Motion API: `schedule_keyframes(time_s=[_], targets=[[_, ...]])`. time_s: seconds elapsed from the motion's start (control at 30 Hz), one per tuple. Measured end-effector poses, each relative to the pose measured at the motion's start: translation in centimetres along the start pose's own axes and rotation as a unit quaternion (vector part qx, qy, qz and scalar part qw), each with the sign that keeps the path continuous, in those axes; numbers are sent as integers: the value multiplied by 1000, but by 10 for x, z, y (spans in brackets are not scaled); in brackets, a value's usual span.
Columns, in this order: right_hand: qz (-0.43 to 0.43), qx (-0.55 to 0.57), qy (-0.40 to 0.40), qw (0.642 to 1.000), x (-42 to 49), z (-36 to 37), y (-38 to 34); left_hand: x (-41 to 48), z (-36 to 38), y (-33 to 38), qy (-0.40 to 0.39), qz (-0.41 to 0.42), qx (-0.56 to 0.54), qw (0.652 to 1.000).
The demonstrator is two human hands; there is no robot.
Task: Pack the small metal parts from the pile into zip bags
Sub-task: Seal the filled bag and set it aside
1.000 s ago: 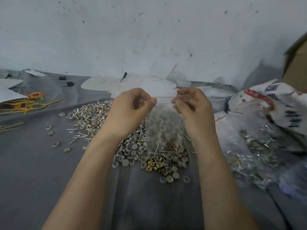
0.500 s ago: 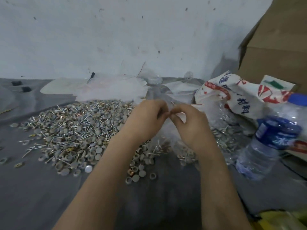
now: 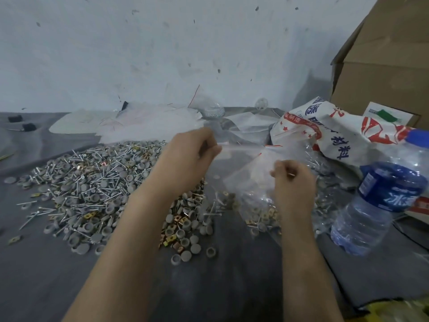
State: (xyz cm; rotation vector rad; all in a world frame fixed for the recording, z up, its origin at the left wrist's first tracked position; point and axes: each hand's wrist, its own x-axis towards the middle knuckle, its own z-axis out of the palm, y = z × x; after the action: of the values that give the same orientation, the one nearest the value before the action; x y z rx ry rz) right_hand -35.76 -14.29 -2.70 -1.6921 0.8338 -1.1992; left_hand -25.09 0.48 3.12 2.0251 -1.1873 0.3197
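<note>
A large pile of small metal parts (image 3: 97,182), screws, grey caps and brass clips, lies on the grey cloth (image 3: 232,287) left of centre. My left hand (image 3: 192,156) pinches the left end of a clear zip bag (image 3: 250,168) at its red seal strip. My right hand (image 3: 292,182) pinches the bag lower down on its right side. The bag hangs slanted between both hands, with parts in its bottom resting near the cloth.
A blue-labelled water bottle (image 3: 380,196) lies at the right. Behind it are a printed white sack (image 3: 332,133) and a cardboard box (image 3: 385,66). Filled clear bags (image 3: 325,201) lie by the bottle, a stack of empty ones (image 3: 148,124) at the wall.
The view swung right, bringing the bottle and box into view. My hands, close together on the bag's top, have drawn apart, and the right hand has dropped lower.
</note>
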Motion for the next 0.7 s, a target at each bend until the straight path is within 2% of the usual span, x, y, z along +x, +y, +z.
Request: schedule_keyframes(time_s=[0.07,0.17,0.27,0.33,0.4,0.43,0.5,0.53,0.6,0.7], targets=[[25,108,89,990,-12,2,2,7,2,14,42,4,-11,999],[-68,164,118,977,-36,17,-8,20,24,45,56,49,-16,997],[-184,106,137,968,-42,23,-14,31,51,69,85,71,-76,991],[-209,57,125,968,-34,23,-10,39,68,74,114,43,-145,982],[-160,-31,78,984,-20,23,-2,47,88,69,106,-32,-189,976],[-112,-119,40,986,-12,25,6,49,99,63,77,-81,-190,975],[-25,-306,-55,950,1,28,23,48,119,45,5,-159,-173,972],[-6,-365,-88,927,5,29,31,44,125,35,-12,-178,-172,969],[-3,-401,-112,909,9,34,40,37,131,21,-5,-194,-184,964],[8,-374,-86,924,12,40,41,33,131,4,1,-215,-189,958]])
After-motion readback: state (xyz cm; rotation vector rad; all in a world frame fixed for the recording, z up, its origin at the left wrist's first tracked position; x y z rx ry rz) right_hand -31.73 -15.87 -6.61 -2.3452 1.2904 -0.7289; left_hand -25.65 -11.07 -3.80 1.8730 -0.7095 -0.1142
